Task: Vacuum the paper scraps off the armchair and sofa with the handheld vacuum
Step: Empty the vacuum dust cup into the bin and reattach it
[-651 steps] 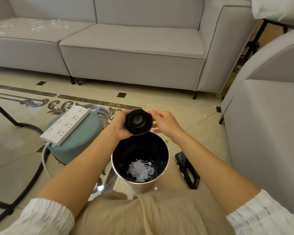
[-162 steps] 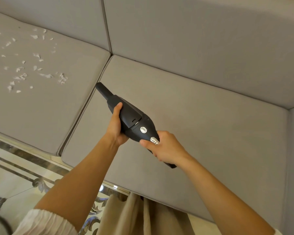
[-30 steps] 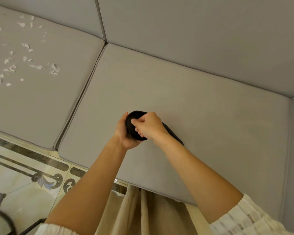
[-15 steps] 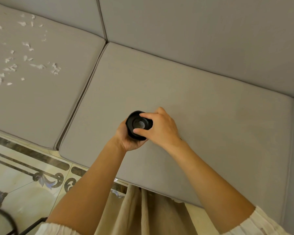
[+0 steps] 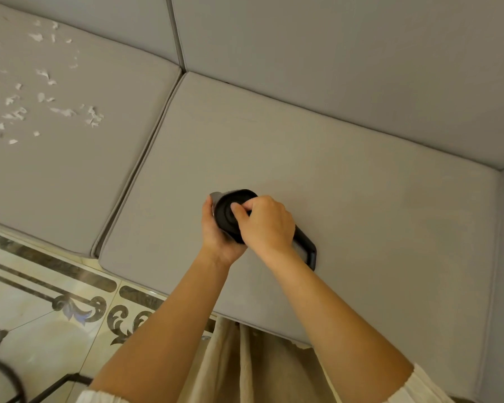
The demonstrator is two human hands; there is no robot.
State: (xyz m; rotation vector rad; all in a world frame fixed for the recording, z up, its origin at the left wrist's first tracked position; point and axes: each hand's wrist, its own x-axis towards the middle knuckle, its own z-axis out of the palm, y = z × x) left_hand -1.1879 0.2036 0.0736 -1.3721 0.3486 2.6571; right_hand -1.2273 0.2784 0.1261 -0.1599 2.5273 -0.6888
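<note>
- Head view: above the right seat cushion of a grey sofa (image 5: 361, 175), both hands close on a black handheld vacuum (image 5: 230, 216), its round end turned toward the camera.
- The left hand (image 5: 216, 237) cups the vacuum's body from below; the right hand (image 5: 266, 223) grips over the round end, fingertips pressed to its face.
- The vacuum's handle loop pokes out beyond the right wrist.
- White paper scraps (image 5: 41, 97) lie scattered on the left cushion, well apart from the hands.
</note>
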